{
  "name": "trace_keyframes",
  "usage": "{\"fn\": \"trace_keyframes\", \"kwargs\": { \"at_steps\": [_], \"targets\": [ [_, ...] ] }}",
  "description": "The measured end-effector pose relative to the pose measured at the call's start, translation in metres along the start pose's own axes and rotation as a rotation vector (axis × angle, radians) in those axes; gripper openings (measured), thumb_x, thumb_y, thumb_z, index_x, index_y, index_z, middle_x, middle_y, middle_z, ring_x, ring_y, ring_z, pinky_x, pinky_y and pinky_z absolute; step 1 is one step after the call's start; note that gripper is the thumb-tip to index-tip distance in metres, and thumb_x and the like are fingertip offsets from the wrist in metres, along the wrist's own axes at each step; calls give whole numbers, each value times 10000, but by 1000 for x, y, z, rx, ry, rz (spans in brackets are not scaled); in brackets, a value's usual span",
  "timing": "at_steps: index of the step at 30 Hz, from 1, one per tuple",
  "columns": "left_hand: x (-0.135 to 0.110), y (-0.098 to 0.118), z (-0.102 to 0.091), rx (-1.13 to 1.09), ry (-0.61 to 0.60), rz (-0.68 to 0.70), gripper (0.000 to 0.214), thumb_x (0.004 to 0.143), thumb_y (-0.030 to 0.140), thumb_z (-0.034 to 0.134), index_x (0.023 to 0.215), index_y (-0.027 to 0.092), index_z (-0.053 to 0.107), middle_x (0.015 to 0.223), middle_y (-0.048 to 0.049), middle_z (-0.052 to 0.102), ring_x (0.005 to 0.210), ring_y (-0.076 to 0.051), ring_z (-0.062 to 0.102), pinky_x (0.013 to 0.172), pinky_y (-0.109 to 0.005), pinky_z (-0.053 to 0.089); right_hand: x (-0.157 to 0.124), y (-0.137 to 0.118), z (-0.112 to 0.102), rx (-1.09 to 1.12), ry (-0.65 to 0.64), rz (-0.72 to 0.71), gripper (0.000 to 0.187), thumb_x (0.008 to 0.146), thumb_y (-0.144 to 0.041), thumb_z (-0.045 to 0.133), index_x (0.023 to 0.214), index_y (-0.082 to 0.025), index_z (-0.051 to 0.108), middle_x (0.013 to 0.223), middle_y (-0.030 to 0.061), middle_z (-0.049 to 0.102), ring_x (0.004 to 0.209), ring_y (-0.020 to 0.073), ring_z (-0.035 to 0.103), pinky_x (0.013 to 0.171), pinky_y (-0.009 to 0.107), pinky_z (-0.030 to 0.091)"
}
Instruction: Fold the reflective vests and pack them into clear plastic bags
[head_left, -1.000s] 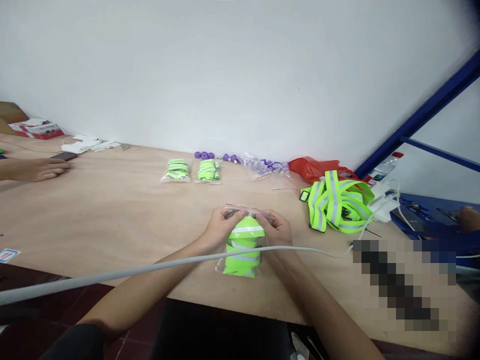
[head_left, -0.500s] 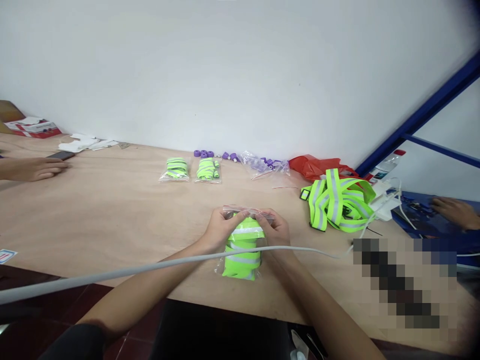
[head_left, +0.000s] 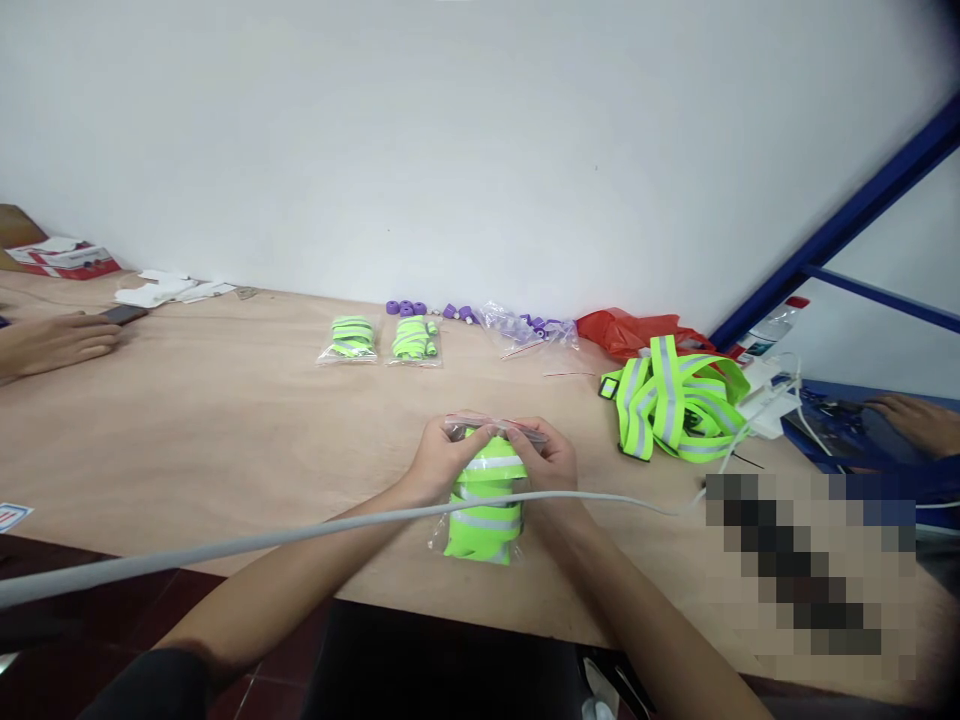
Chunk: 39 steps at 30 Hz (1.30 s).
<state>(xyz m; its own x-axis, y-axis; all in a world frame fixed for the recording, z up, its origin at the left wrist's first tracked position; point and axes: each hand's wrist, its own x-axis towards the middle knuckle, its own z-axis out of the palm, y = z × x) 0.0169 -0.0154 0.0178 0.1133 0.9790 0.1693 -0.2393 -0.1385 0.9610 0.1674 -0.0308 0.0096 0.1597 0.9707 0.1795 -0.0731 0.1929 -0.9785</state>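
Note:
Between my hands is a clear zip bag [head_left: 486,510] with a folded neon-green reflective strap inside. My left hand [head_left: 442,455] pinches the bag's top edge on one side, thumb in front. On the other side my right hand [head_left: 550,458] pinches the same edge, its thumb close to the left one. The fingers behind the bag are partly hidden. A white cable [head_left: 360,522] runs across the view in front of the bag. Farther back lie two filled bags of green strap, one on the left [head_left: 351,338] and one on the right [head_left: 415,340].
A loose heap of green reflective straps [head_left: 675,405] lies to the right, before a red plastic bag [head_left: 630,330]. Clear plastic bags [head_left: 517,328] and purple rollers [head_left: 406,308] line the wall. Another person's hand [head_left: 64,343] rests at the left, a different hand [head_left: 915,420] far right.
Both thumbs have shifted slightly along the bag's top edge, and the edge sits a little flatter. The other person's hand at the left has moved slightly.

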Motion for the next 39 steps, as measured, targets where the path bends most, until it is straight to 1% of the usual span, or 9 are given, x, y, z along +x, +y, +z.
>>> {"fn": "trace_keyframes", "kwargs": {
  "at_steps": [9,17,21,25,30,35,39],
  "targets": [
    [1,-2,0,12,-3,3,328,741,435,844,849,129,804,929,-130,802,908,-282,741,821,-362,573,1,4,0,1,4,0,288,734,-471,791,774,-197,711,687,1,688,583,138,571,523,242,450],
    [2,-4,-1,25,12,20,292,719,421,862,798,148,794,870,-106,794,864,-264,732,786,-344,564,1,0,0,-28,3,11,281,710,-461,799,743,-192,727,662,7,690,566,140,573,517,247,458],
    [2,-3,-1,36,4,17,299,731,430,851,805,146,795,883,-113,796,871,-268,736,788,-347,565,1,-2,0,-40,-3,4,283,708,-466,800,733,-195,723,654,8,694,562,147,585,515,253,466],
    [3,-2,-2,51,-4,14,297,730,420,852,824,144,796,901,-118,797,895,-270,738,827,-357,567,-1,-2,-1,-54,-4,9,306,719,-497,802,752,-201,732,709,26,732,612,172,635,542,268,496],
    [3,-3,-2,52,14,6,298,711,422,858,797,148,783,877,-113,793,864,-260,736,812,-358,571,-2,-1,-1,0,-2,43,301,711,-486,826,776,-201,758,777,51,772,665,191,675,593,286,536],
    [2,-5,-1,53,26,3,296,719,427,852,794,149,785,862,-108,790,854,-253,728,791,-348,568,0,-1,0,-16,4,35,288,692,-475,830,740,-199,765,737,43,760,645,181,661,580,277,534],
    [2,-5,-1,55,25,-6,315,710,441,862,792,146,787,875,-113,792,871,-261,731,805,-355,566,0,-2,-1,-31,3,40,310,696,-494,824,742,-193,764,732,43,753,635,177,651,573,274,531]
  ]
}}
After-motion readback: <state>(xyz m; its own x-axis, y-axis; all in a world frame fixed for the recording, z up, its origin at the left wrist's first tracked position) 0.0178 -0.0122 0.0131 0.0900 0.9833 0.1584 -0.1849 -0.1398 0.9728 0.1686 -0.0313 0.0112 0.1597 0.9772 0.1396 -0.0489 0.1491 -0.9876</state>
